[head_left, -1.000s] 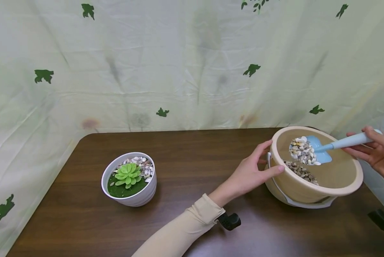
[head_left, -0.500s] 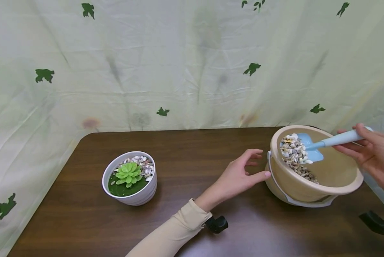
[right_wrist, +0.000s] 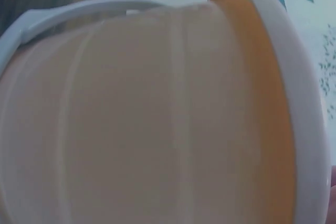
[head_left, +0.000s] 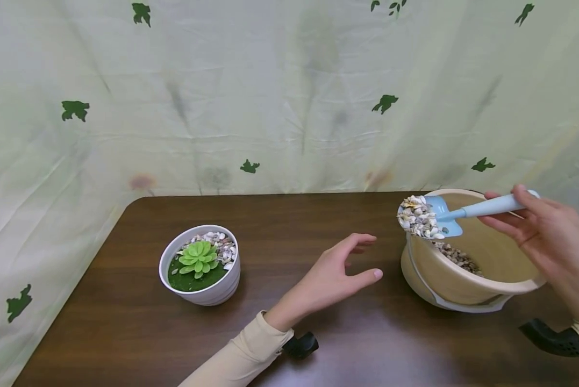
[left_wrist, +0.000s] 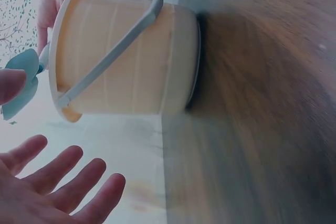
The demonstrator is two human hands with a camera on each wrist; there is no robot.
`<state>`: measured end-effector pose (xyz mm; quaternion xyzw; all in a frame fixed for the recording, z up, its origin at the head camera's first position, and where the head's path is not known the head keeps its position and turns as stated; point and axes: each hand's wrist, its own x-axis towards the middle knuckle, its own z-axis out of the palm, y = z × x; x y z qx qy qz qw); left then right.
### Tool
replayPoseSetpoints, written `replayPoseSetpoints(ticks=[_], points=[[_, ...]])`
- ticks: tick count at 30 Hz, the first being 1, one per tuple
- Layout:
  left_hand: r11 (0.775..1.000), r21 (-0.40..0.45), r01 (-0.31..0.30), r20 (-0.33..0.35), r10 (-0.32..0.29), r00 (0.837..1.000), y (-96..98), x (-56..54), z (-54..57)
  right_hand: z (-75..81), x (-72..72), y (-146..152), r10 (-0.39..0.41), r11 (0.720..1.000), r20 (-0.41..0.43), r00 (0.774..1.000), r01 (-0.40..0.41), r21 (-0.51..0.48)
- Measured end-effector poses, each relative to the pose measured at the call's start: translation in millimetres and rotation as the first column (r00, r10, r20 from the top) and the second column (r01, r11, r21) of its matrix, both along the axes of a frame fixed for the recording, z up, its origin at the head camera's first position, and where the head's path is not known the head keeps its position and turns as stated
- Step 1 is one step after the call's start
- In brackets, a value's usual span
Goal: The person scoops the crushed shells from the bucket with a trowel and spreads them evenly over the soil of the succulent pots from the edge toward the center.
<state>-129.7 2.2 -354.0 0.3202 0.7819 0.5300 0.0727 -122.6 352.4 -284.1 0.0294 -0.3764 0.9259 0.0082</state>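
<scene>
My right hand (head_left: 545,231) grips the pale handle of a blue toy shovel (head_left: 446,217). A heap of small shells and pebbles (head_left: 420,217) fills its blade, which is over the left rim of a beige bucket (head_left: 463,293). More pebbles (head_left: 458,258) lie in the bucket's bottom. Left of the bucket, my left hand (head_left: 325,279) hovers with fingers spread and holds nothing. In the left wrist view the bucket (left_wrist: 115,56) stands past the fingers, its grey handle hanging down the side. The bucket's wall (right_wrist: 136,119) fills most of the right wrist view.
A white ribbed pot (head_left: 207,295) stands on the left of the brown wooden table (head_left: 289,226). In it are a green succulent (head_left: 198,259), green moss and pale pebbles. Behind the table hangs a light curtain (head_left: 270,97) with leaf prints.
My left hand has let go of the bucket's rim and moved left. The loaded shovel in my right hand has moved left, from over the bucket's inside to its left rim.
</scene>
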Motion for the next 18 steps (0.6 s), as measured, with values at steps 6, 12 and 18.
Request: replayPoseSetpoints(ticks=[6,12,18], points=[[1.0,-0.011,-0.009,-0.03,0.008,1.0,-19.5,6.0,-4.5,0.7,0.1,-19,0.002,1.0,-0.06,0.998,-0.003,-0.02],[1.0,-0.017,-0.011,-0.039,0.01,0.999,-37.7,11.9,-5.0,1.4,-0.9,-34,0.002,1.0,-0.059,0.998,-0.001,0.005],[1.0,0.013,-0.02,-0.059,0.021,0.998,-56.3,19.6,-1.8,1.0,-4.2,-54,0.012,1.0,-0.102,0.995,-0.011,0.01]])
